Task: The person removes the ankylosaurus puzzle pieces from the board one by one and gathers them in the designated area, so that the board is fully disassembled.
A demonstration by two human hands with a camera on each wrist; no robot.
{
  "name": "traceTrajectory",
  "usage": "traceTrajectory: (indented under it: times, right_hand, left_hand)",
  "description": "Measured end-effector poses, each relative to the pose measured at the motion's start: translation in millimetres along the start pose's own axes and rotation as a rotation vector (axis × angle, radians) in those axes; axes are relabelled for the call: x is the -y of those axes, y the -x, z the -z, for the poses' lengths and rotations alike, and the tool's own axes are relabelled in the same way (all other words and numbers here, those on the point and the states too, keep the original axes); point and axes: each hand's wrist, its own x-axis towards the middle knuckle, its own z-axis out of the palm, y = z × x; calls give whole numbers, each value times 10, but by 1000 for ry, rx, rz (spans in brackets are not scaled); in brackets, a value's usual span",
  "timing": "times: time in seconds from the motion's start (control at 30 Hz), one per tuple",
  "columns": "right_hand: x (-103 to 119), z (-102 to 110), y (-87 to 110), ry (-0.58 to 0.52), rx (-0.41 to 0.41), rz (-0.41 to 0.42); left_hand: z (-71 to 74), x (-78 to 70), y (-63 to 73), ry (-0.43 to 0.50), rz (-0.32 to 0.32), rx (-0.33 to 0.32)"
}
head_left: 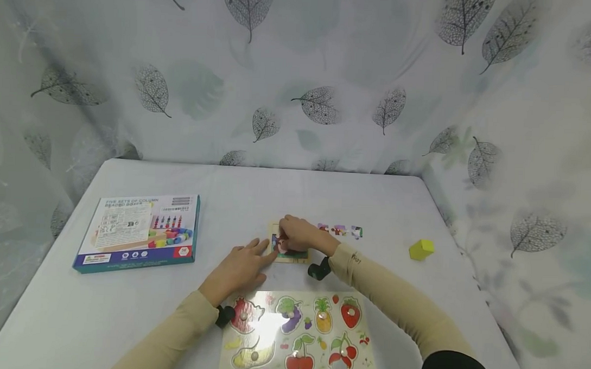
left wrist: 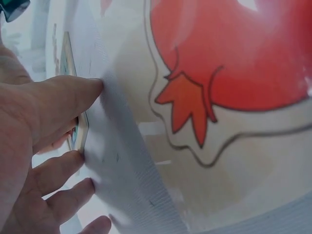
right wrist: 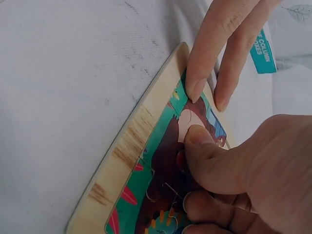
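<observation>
A small wooden puzzle board (head_left: 293,259) lies mid-table with a colourful picture in its frame; in the right wrist view its pale rim (right wrist: 129,141) borders green leaves and a brown-haired figure. Over it my right hand (head_left: 301,236) works, fingers curled and thumb pressed on a puzzle piece (right wrist: 185,122) with the pale face. Part of that piece is hidden under the thumb and fingers. My left hand (head_left: 239,266) reaches in from the left with fingers extended, a fingertip (right wrist: 195,92) resting on the picture. Several loose puzzle pieces (head_left: 340,230) lie in a row right of the board.
A larger fruit puzzle board (head_left: 226,361) lies at the near edge, below both hands, with a red pomegranate piece (left wrist: 234,53) close to the left wrist. To the left is a flat toy box (head_left: 137,249). A yellow block (head_left: 421,249) stands at the right.
</observation>
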Motion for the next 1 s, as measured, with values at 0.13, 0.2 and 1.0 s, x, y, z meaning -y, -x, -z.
traceTrajectory:
  times: [0.13,0.2,1.0]
  right_hand:
    - [-14,-26,-11,-1,2,-9]
    - [-19,-43,-14,4,0,-17]
    - [-15,-53,18,50,-54,-3]
  left_hand:
    - [16,-12,-7,4,3,5]
    - [30,-21,-8,9,4,13]
    - [39,-48,-28,10,9,23]
